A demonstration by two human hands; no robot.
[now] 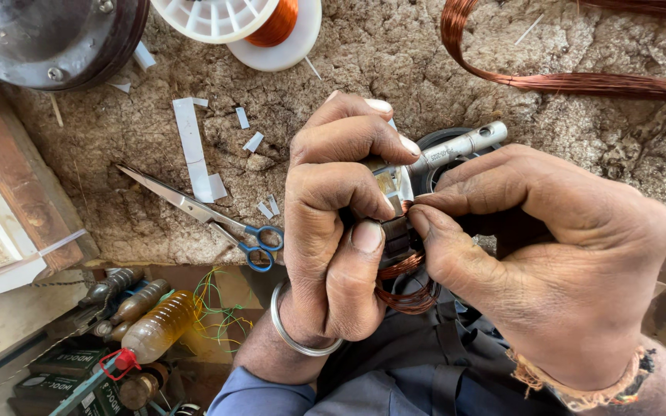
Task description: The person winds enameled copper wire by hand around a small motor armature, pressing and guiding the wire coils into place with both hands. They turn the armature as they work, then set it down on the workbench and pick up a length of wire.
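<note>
A small motor armature [399,231] with copper winding [406,296] sits pinched between both hands above the person's lap, its steel shaft [460,145] poking out past the fingers. The left hand [341,223] closes its grip around the core; the right hand [541,254] pinches it from the opposite side. Blue-handled scissors [210,216] lie on the counter [364,62] nearby.

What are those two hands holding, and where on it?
A small motor armature with copper windings. The left hand wraps its body; the right hand pinches its side beside the windings. Its shaft sticks out free.
</note>
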